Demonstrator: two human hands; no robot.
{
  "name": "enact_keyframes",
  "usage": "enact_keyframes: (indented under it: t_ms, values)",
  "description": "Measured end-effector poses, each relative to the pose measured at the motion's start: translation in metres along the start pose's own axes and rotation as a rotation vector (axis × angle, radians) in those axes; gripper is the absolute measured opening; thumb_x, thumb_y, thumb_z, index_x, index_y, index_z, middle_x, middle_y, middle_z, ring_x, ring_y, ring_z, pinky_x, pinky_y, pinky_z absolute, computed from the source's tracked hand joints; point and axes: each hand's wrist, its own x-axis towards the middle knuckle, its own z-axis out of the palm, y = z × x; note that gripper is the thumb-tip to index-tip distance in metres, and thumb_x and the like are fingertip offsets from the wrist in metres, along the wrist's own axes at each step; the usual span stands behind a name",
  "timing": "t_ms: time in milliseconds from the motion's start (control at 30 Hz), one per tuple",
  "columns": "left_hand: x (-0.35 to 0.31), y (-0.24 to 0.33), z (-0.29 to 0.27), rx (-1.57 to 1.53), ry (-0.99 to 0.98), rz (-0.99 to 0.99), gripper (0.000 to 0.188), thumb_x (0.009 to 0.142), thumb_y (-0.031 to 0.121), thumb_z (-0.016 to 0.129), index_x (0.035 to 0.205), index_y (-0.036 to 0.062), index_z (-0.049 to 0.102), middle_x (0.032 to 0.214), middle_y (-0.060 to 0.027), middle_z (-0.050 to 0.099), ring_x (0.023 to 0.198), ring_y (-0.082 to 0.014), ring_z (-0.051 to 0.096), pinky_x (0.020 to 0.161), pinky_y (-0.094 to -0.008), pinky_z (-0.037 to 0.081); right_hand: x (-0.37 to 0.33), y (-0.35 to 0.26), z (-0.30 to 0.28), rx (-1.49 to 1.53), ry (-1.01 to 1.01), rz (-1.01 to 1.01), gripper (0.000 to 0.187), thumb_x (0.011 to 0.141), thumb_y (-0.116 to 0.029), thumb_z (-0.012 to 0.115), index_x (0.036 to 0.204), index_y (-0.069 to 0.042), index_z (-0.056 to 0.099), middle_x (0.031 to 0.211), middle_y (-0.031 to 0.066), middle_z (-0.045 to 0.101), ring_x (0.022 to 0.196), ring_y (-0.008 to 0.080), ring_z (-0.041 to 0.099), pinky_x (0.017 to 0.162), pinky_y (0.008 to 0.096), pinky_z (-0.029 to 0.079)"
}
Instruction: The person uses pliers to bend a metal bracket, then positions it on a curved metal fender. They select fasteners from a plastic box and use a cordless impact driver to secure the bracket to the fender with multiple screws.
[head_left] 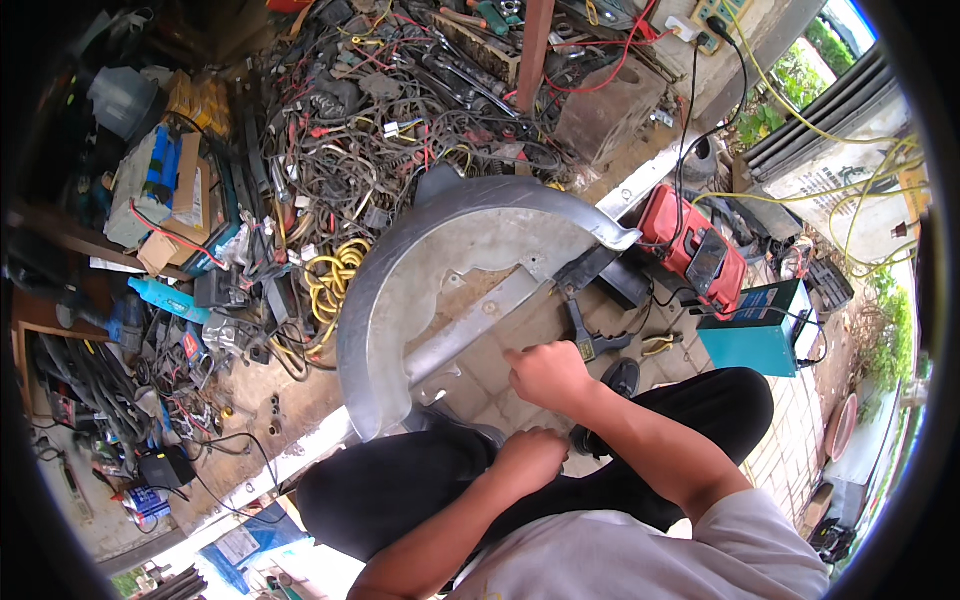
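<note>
My right hand is closed in a fist above the tiled ground, in front of the curved cover. Closer to me, my left hand is also closed, over my lap between the knees. Anything inside either hand is hidden by the fingers. A large grey crescent-shaped cover, like a fender, stands ahead and to the left of both hands, touching neither. Just beyond my right hand lies a black pistol-shaped tool on the tiles. Pliers with yellow handles rest to its right.
Tangled wires and parts cover the bench beyond the cover, with a yellow cable coil. A red case with a phone on it stands at right, near a teal box. Black cords hang beside the case.
</note>
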Motion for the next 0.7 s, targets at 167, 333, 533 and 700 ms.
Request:
enact_keyframes:
  t_ms: [167,333,533,700]
  values:
    - [-0.001,-0.003,-0.001,0.003,-0.001,0.027,0.014,0.088,0.016,0.060,0.088,0.0062,0.069,0.087,-0.0141,0.066,0.090,-0.0353,0.065,0.078,-0.0464,0.053,-0.002,0.000,-0.003,0.013,0.086,0.040,0.065,0.080,-0.016,0.059,0.144,-0.008,0.048,0.065,0.0089,0.066,0.053,0.0293,0.065,0.048,0.0422,0.051]
    - [-0.001,-0.001,-0.001,-0.017,0.006,0.010,0.014,0.089,0.017,0.060,0.088,0.0066,0.069,0.088,-0.0135,0.066,0.091,-0.0353,0.065,0.078,-0.0465,0.053,-0.002,0.001,-0.012,0.037,-0.139,0.121,0.066,0.084,-0.016,0.056,0.148,-0.006,0.041,0.076,0.0119,0.070,0.065,0.0320,0.069,0.059,0.0445,0.055]
    - [-0.002,-0.002,-0.007,-0.024,-0.004,0.005,0.015,0.089,0.018,0.059,0.088,0.0069,0.070,0.088,-0.0136,0.066,0.091,-0.0346,0.065,0.078,-0.0466,0.053,0.002,0.005,-0.011,0.079,-0.040,0.130,0.062,0.082,-0.019,0.060,0.143,-0.010,0.049,0.076,0.0153,0.068,0.057,0.0331,0.065,0.051,0.0443,0.052]
    - [-0.002,-0.004,-0.004,-0.018,-0.003,0.020,0.016,0.090,0.018,0.059,0.088,0.0069,0.070,0.088,-0.0135,0.066,0.092,-0.0337,0.065,0.079,-0.0461,0.053,-0.002,0.009,-0.001,0.159,0.143,0.142,0.063,0.081,-0.020,0.061,0.142,-0.012,0.050,0.078,0.0156,0.069,0.058,0.0349,0.065,0.053,0.0465,0.053]
